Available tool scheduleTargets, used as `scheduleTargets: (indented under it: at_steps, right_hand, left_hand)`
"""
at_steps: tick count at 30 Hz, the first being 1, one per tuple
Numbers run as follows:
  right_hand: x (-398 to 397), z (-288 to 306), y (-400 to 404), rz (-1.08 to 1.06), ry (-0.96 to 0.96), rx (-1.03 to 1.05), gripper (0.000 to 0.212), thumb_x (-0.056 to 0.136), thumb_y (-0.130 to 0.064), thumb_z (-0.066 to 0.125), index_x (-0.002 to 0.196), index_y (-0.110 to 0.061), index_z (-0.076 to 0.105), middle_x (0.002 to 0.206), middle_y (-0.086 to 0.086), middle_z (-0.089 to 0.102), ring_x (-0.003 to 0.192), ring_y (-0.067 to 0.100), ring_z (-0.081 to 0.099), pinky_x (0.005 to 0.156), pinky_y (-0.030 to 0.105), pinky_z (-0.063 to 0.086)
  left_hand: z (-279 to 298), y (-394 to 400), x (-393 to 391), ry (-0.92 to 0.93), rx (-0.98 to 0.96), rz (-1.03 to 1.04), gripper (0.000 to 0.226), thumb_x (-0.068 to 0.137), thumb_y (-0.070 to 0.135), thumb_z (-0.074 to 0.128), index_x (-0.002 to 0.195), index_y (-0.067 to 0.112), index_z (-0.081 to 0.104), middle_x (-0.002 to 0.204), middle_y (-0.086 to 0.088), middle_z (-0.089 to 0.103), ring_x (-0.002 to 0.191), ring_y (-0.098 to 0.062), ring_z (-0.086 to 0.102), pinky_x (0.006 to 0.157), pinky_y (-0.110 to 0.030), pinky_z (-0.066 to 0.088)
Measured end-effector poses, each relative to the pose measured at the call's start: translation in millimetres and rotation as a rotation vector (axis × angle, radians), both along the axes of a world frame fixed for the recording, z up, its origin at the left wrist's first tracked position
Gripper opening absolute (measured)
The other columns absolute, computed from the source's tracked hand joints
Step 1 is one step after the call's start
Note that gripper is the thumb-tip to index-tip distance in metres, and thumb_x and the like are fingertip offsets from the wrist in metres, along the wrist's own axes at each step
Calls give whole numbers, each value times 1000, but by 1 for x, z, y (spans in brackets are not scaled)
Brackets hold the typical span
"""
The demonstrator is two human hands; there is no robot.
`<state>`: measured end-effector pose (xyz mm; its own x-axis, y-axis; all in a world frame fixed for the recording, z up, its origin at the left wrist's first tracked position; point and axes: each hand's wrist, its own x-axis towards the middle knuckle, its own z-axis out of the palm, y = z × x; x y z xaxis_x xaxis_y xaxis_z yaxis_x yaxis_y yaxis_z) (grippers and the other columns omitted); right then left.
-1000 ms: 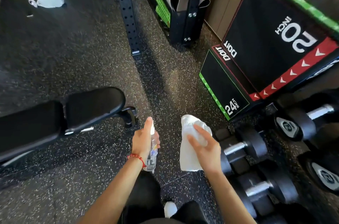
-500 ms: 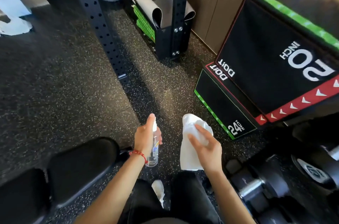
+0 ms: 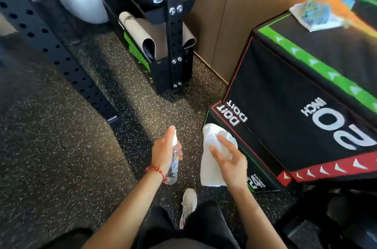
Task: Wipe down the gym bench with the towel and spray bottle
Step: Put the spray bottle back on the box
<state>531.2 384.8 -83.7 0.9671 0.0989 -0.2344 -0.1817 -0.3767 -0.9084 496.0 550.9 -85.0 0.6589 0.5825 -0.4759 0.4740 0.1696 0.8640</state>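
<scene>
My left hand (image 3: 164,149) grips a clear spray bottle (image 3: 173,167) upright, its white nozzle by my fingertips; a red bead bracelet circles that wrist. My right hand (image 3: 230,161) holds a white towel (image 3: 210,159) that hangs down from the fingers, just right of the bottle. Both are at chest height over the speckled rubber floor. Only a dark sliver of the black gym bench (image 3: 67,237) shows at the bottom left edge.
A black plyo box (image 3: 285,110) marked 20 inch stands close on the right, a cloth (image 3: 314,17) on top. A perforated black rack upright (image 3: 51,49) slants across the left. A storage rack (image 3: 173,44) with mats, kettlebell and grey ball sits ahead. My shoe (image 3: 188,201) is below.
The view has swung up and right: the bench slid down out of the left side and the dumbbells left the frame. Both hands keep the bottle and towel in the same pose.
</scene>
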Motion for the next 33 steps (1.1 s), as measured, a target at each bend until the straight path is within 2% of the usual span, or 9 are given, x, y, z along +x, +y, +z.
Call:
scheduleTargets:
  at_steps: [3, 7, 12, 18, 20, 22, 24, 28, 33]
  right_hand:
    - [47, 10, 3, -25, -6, -9, 35, 79, -33, 72, 112, -32, 65, 101, -19, 59, 87, -3, 56, 72, 7, 41]
    - [95, 19, 4, -120, -24, 35, 34, 79, -29, 72, 113, -31, 65, 109, -19, 60, 99, -1, 54, 81, 10, 40]
    - [156, 27, 4, -252, -51, 40, 35, 79, -32, 72, 113, -33, 65, 112, -16, 62, 100, 2, 56, 85, 20, 44]
    - [236, 50, 6, -496, -97, 87, 36, 77, -33, 73, 113, -31, 66, 111, -19, 62, 105, -2, 55, 91, 20, 44]
    - [259, 57, 7, -572, -101, 121, 34, 77, -34, 73, 110, -34, 66, 104, -25, 62, 96, -12, 55, 83, 9, 43]
    - [281, 64, 7, -629, -118, 142, 31, 77, -32, 73, 106, -38, 66, 96, -32, 59, 85, -25, 51, 70, -2, 39]
    - [301, 70, 6, -682, -154, 157, 31, 78, -29, 73, 108, -35, 66, 96, -34, 58, 84, -29, 49, 69, -5, 36]
    - [332, 80, -4, -786, -216, 135, 32, 79, -27, 73, 110, -30, 66, 103, -28, 60, 91, -27, 49, 76, -4, 36]
    - [359, 92, -29, -862, -189, 91, 32, 79, -30, 71, 110, -34, 65, 94, -31, 58, 84, -20, 52, 69, 1, 42]
  left_hand:
    - [7, 2, 52, -20, 36, -57, 63, 94, 50, 37, 57, 3, 57, 45, -4, 57, 39, -16, 55, 47, -20, 45]
    - [15, 4, 114, -20, 28, -121, 67, 82, 66, 37, 58, 8, 60, 48, -5, 60, 48, -22, 58, 54, -29, 46]
    - [25, 4, 200, -72, 99, -268, 95, 62, 78, 28, 74, -10, 61, 63, -16, 60, 55, -24, 55, 57, -31, 44]
    - [50, -2, 314, -180, 27, -461, 84, 62, 71, 35, 68, -9, 59, 55, -13, 56, 53, -22, 53, 59, -31, 42]
    - [64, -7, 348, -239, 13, -542, 78, 71, 65, 35, 60, -9, 56, 49, -12, 53, 45, -20, 51, 51, -24, 41]
    - [78, -12, 377, -315, -14, -598, 71, 90, 47, 35, 57, -12, 54, 46, -14, 50, 38, -15, 47, 45, -18, 38]
    - [89, -19, 404, -381, -26, -648, 70, 96, 37, 33, 55, -16, 52, 42, -14, 47, 36, -14, 45, 42, -16, 36]
    - [107, -37, 449, -429, -87, -721, 73, 92, 39, 36, 55, -23, 46, 45, -16, 46, 39, -17, 45, 44, -17, 37]
    - [115, -67, 487, -467, -119, -835, 73, 83, 48, 36, 53, -17, 49, 39, -9, 43, 39, -12, 43, 46, -17, 38]
